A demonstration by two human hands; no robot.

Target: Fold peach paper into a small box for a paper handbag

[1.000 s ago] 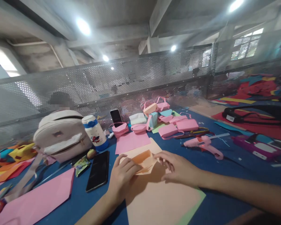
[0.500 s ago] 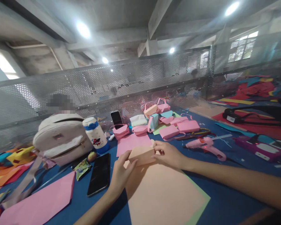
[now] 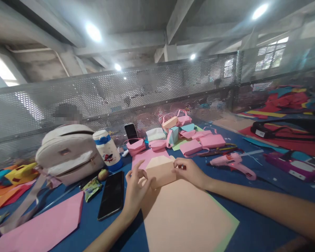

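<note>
A small peach paper box (image 3: 161,174) with a raised, angled flap stands tilted over a large peach sheet (image 3: 186,213), with a green sheet (image 3: 227,236) showing beneath that. My right hand (image 3: 190,171) pinches the box's right end between thumb and curled fingers. At the left end, my left hand (image 3: 136,185) has its index finger lifted and its fingers apart, with the thumb against or very near the box's lower corner. The box's far side is hidden. Behind it lies a pink sheet (image 3: 139,159).
A pink glue gun (image 3: 232,162) and scissors (image 3: 217,150) lie to the right. Several small paper bags (image 3: 191,147) are heaped at the back. On the left are a black phone (image 3: 111,196), a bottle (image 3: 109,152), a white backpack (image 3: 65,150) and a pink sheet (image 3: 44,225).
My left index finger has lifted away and the left fingers have spread from the box. The box's flap now stands higher, and my right hand keeps its pinch on the right end.
</note>
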